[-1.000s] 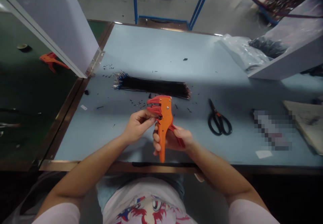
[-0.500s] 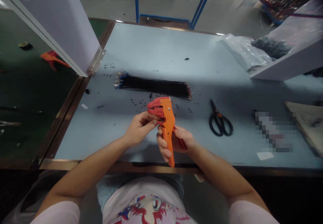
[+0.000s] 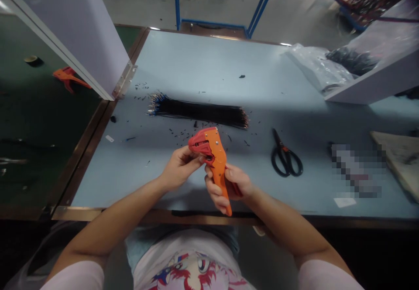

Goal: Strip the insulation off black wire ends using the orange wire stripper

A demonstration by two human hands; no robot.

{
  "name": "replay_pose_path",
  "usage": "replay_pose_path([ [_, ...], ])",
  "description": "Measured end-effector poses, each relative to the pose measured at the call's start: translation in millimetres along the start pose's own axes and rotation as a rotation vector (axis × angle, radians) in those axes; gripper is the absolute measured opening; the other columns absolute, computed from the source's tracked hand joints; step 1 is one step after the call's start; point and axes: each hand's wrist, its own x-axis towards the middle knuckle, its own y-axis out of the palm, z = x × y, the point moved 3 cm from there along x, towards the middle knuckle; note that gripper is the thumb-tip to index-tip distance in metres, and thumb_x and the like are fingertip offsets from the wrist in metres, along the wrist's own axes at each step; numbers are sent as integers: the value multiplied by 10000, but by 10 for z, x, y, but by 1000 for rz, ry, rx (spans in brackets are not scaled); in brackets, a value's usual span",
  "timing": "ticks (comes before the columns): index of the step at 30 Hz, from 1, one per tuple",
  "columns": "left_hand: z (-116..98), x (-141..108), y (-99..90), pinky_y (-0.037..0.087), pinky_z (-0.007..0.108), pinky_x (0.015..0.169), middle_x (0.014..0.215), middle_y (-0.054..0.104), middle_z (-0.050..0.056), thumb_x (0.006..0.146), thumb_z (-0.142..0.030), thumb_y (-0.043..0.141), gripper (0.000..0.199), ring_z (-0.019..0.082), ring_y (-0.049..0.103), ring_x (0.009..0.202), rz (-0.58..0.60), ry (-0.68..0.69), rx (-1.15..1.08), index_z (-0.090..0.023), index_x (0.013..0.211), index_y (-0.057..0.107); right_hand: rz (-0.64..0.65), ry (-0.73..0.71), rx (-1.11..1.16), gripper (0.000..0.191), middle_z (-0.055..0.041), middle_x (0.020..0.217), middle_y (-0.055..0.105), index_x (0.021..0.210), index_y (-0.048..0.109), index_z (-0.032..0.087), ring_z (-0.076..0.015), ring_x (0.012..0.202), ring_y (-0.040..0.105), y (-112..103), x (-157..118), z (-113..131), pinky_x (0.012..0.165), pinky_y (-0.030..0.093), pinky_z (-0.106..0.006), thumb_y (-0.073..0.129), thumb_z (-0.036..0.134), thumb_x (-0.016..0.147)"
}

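An orange and red wire stripper (image 3: 218, 152) is raised over the front of the table, its red jaws pointing left. My right hand (image 3: 234, 183) is wrapped around its handles. At the jaw end, my left hand (image 3: 180, 163) is closed, thumb and fingers pinched against the red part; the stripper hides some fingertips, and I cannot tell whether they also pinch anything small. Just beyond the tool lies a flat bundle of black wires (image 3: 199, 110), with blue and metal ends on the left and copper-coloured ends on the right.
Black-handled scissors (image 3: 286, 157) lie to the right of my hands. Small black scraps (image 3: 178, 135) are scattered around the bundle. A clear plastic bag (image 3: 314, 65) sits at the back right beside a pale panel (image 3: 376, 80). Another orange stripper (image 3: 70, 78) lies on the green surface at left.
The wire stripper has tilted, its head swinging slightly left and its handle end right. Its handles look closer together. My left hand has stayed nearly in place.
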Motion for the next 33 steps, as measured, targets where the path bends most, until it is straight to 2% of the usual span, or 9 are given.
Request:
replay_pose_path([
  [7,24,42,-39,492,243,700,816,675,30,771,-322,652,195,126,605,738,-21,18,4,-185,908,663,-48,23,-6,283,91,551,397,929,388,210,-30,330,252,0,8,31,302,346,-139,447,485,900],
  [8,29,48,-43,488,242,696,809,670,31,773,-328,649,199,128,601,740,-23,15,11,-182,907,661,-43,21,-20,286,89,551,412,933,387,209,-34,327,276,-1,12,40,314,366,-153,445,487,899],
  [10,44,56,-51,477,241,679,785,658,34,777,-339,640,197,130,592,734,-29,-14,29,-174,884,659,-11,20,-67,369,56,598,488,962,391,202,-76,378,425,4,21,62,394,460,-241,472,547,858],
  [13,60,71,-89,451,229,626,733,634,24,769,-337,636,170,118,562,681,-107,-55,118,-171,803,651,12,-32,-165,567,-42,779,576,1039,396,185,-192,652,607,10,27,129,611,517,-393,555,644,748],
  [15,57,88,-136,431,216,596,701,615,11,756,-319,635,145,106,534,650,-204,-39,201,-175,761,645,-19,-96,-222,598,-78,884,574,1094,400,179,-219,776,611,-3,23,197,694,500,-418,588,621,738],
  [19,54,130,-237,424,204,605,702,602,-2,743,-291,633,115,92,518,647,-337,4,230,-177,758,635,-182,-200,-323,473,-89,949,566,1140,426,180,-222,828,605,-81,-7,331,751,479,-427,534,523,831],
  [23,31,157,-347,406,191,560,662,565,-25,738,-279,637,110,69,481,576,-422,30,181,-178,768,606,-336,-195,-485,394,-127,1011,571,1120,471,156,-229,849,610,-158,-43,381,731,487,-400,504,466,879],
  [28,-131,159,-431,414,185,560,653,571,-21,743,-240,632,71,70,500,596,-479,190,307,-171,755,620,-312,-116,-617,373,-123,983,574,1120,505,123,-237,874,614,-139,-45,337,722,502,-384,530,411,884],
  [33,-263,105,-412,415,192,569,680,585,-13,770,-196,606,34,76,520,626,-477,356,482,-174,772,633,-246,-127,-573,386,-111,1017,551,1178,492,145,-244,909,613,-83,-35,308,747,507,-407,540,388,883],
])
